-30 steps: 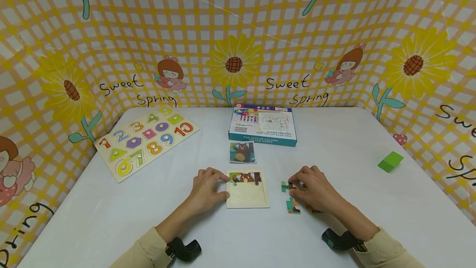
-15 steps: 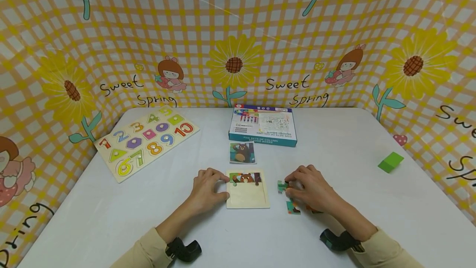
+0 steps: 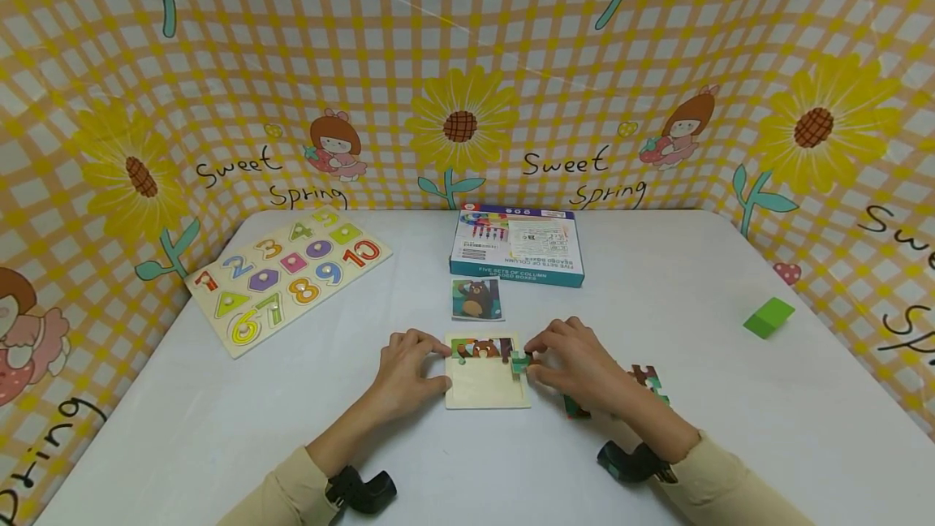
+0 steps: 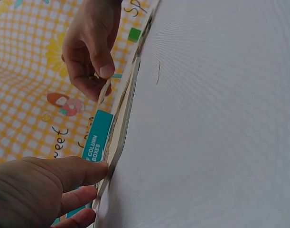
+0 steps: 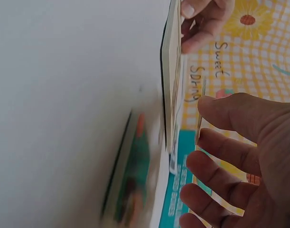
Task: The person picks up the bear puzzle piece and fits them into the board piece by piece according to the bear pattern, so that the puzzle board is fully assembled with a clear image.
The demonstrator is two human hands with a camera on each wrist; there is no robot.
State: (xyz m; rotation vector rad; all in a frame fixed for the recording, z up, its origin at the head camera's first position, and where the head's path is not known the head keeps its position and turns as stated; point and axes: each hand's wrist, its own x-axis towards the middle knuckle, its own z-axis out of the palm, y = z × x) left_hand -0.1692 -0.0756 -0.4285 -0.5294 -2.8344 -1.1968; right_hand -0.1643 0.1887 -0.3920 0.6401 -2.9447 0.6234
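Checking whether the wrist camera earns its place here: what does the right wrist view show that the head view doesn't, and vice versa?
Only the right wrist view: the palm side of the right hand, and the held puzzle piece edge-on.
Only the head view: the number board, the green block and the bear face inside the tray.
Both: the two hands, that piece, the tray and the teal box.

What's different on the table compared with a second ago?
The right hand has moved left from the loose puzzle pieces, carrying a green-and-brown puzzle piece to the puzzle frame's right edge, held above it. More of the loose pieces' brown-and-green group now shows. No release is visible. The left hand stays at the frame's left edge; the frame and bear picture card look unmoved.
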